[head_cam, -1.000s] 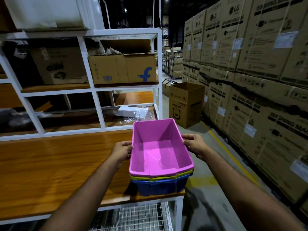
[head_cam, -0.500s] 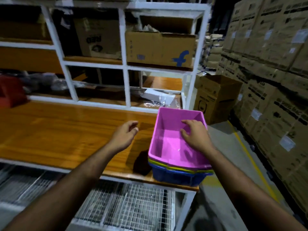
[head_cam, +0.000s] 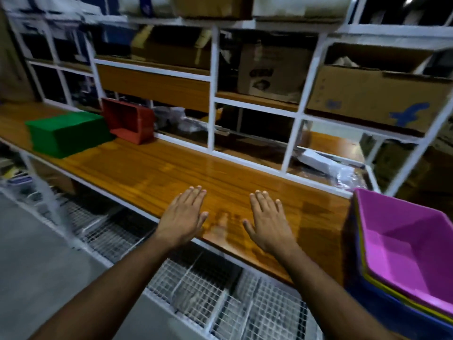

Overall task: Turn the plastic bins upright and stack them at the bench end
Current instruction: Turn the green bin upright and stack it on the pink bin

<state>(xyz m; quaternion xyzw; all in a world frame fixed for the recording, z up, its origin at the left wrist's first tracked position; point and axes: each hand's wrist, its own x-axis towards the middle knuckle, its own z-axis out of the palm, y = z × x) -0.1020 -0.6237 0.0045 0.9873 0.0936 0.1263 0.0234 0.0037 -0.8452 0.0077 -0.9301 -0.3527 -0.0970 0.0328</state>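
Observation:
A pink bin (head_cam: 407, 244) sits upright on top of a yellow bin (head_cam: 402, 299) and a blue bin (head_cam: 392, 312), nested at the bench's right end. A green bin (head_cam: 66, 133) lies upside down at the far left of the wooden bench (head_cam: 171, 173). Beside it a red bin (head_cam: 127, 121) rests tipped on its side with its opening toward me. My left hand (head_cam: 183, 217) and my right hand (head_cam: 268, 219) hover flat over the bench's front edge, fingers spread, both empty and apart from all bins.
White shelf framing (head_cam: 212, 101) rises behind the bench with cardboard boxes (head_cam: 372, 96) on its shelves. A white packet and plastic wrap (head_cam: 326, 165) lie on the low shelf at right. Wire mesh baskets (head_cam: 208, 285) sit below the bench; grey floor at left.
Both hands have let go of the pink bin and moved left over the open bench. My view has swung left, bringing the green and red bins into sight.

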